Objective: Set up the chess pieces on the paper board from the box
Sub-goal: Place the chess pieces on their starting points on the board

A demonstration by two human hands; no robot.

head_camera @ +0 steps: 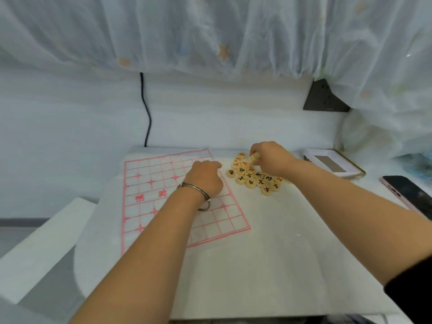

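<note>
Head view looks down on a white table [268, 253] with both forearms reaching in from the bottom of the frame. At centre left the paper board [149, 197] lies flat, its red grid bare of pieces. The left hand [205, 177], a metal bangle [195, 189] on its wrist, rests on the board's right edge; its fingers curl under the palm and are hidden, so whether they hold anything cannot be told. Just right of the board, the pieces [251, 177] lie in a loose heap on the table, pale discs marked in red or black. The right hand [271, 157] is over the heap's far end, its fingers curled round a few pieces held up off the rest. At the right of the frame, the box [332, 163] lies open, near the heap but apart from it. A dark phone [409, 195] lies at the right edge. A black cable [147, 113] hangs down the wall at upper centre, and a dark socket [325, 97] sits at upper right under a pale curtain [210, 31].
</note>
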